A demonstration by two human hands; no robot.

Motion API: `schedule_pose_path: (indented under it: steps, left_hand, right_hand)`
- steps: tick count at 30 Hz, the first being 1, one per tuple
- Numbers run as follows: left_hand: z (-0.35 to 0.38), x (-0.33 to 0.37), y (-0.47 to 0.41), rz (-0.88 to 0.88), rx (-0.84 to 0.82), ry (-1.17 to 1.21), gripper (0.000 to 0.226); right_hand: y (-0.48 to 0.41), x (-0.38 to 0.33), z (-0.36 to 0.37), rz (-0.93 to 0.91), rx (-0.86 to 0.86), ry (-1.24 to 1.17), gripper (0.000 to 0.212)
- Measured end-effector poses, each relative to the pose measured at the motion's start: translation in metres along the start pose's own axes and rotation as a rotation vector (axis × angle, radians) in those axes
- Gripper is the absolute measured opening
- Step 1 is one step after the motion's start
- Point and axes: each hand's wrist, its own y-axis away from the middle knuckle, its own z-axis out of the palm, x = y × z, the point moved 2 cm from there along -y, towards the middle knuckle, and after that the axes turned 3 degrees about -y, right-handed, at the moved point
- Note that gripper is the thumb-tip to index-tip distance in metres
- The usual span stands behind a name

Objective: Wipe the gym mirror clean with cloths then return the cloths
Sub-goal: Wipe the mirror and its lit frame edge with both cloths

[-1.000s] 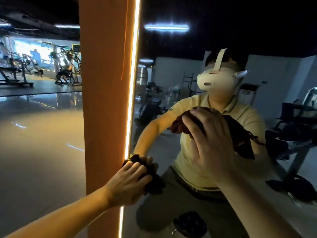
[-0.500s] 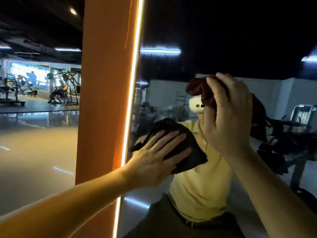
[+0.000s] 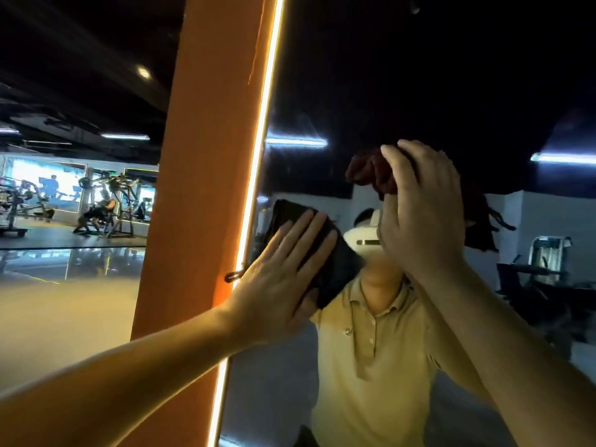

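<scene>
Two cloths are pressed against the mirror [image 3: 419, 75]. The left hand [image 3: 277, 285] is laid flat on the black cloth [image 3: 338, 272]. Its fingers [image 3: 300, 240] are stretched out straight and released, not curled around anything. The cloth is pinned to the glass beneath them, and its dark edge is seen beyond the fingertips and below the palm.

The right hand [image 3: 422, 221] is raised higher. Its fingers [image 3: 403, 169] are bent over the dark red cloth [image 3: 367, 171], which is grasped in a bunch and held on the glass. The bunch is seen spilling out to the left of these fingers. The thumb is hidden, so its place cannot be told.

Just left of the flat fingers, the mirror is edged by a lit light strip [image 3: 261, 156], and beyond it an orange pillar [image 3: 206, 156] is seen. Between and below the two sets of fingers, a yellow polo shirt [image 3: 380, 350] and a white headset [image 3: 361, 237] are reflected. Gym machines [image 3: 106, 204] are seen far to the left of the fingers, past the pillar.
</scene>
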Motion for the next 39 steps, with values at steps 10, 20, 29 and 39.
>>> schedule_pose_path:
  steps: [10,20,29,39]
  left_hand:
    - [-0.027,-0.040,-0.055,-0.397,0.059,-0.019,0.074]
    - [0.021,0.076,0.208,-0.056,-0.346,-0.128,0.071]
    - [0.006,0.041,0.019,-0.532,0.120,0.096,0.074]
    - [0.050,0.157,0.267,0.190,-0.387,-0.131,0.080]
  right_hand:
    - [0.033,-0.004,-0.009,-0.134,-0.164,-0.046,0.054]
    - [0.120,-0.005,-0.024,-0.155,-0.221,-0.124,0.053]
    - [0.156,-0.004,-0.040,-0.044,-0.175,-0.077,0.058]
    - [0.194,-0.002,-0.038,-0.147,-0.234,-0.116,0.054]
